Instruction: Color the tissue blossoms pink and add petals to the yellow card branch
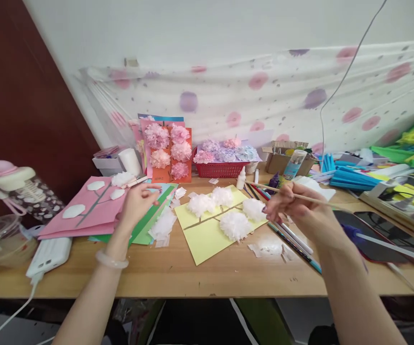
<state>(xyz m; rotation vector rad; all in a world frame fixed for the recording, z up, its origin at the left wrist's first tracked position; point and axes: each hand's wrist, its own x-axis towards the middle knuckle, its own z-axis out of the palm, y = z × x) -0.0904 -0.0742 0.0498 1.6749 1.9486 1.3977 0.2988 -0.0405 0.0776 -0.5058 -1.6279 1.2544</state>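
Observation:
My right hand (300, 208) grips a thin wooden stick (314, 199), which slants across above the table's right half. Curled fingers bring the tips of my left hand (140, 201) together over the edge of the pink card; what they hold, if anything, is too small to make out. Between the hands lies a yellow card (201, 244) with a drawn brown branch and several fluffy white paper flowers (234, 226). To the left, a pink card (101, 218) bears a grey branch, white paper rounds (73, 211) and one fluffy white flower (122, 179).
White tissue pieces (162, 224) lie left of the yellow card. Pens (296, 247) and phones (379, 239) are on the right. A red basket (224, 170) of paper flowers stands behind, near a small white bottle (241, 178). At left are a tumbler (30, 191) and a white power bank (50, 256).

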